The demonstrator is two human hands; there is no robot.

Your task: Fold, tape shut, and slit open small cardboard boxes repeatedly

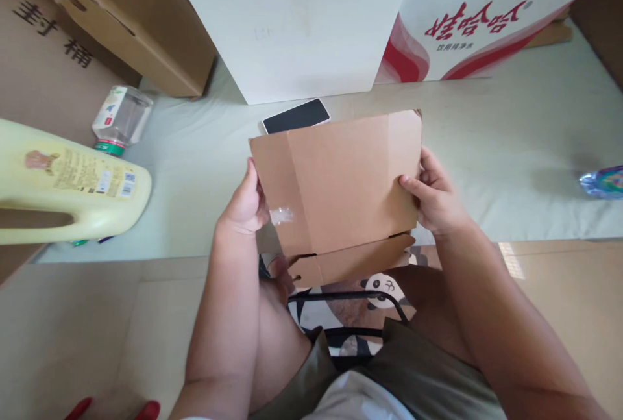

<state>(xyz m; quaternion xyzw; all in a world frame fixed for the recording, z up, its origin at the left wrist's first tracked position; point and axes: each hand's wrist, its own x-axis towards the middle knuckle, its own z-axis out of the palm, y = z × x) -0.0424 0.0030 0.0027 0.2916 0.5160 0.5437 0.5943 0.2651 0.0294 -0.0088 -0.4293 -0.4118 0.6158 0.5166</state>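
Pale shirt (357,400) sits nearest. Left hand (246,204) and right hand (435,198) pinch the cardboard (348,183), its long side running between them.

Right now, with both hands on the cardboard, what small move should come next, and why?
Probably slide the right hand down to the bottom flap: it hangs untouched, while that hand and the left hand hold the cardboard by its sides.
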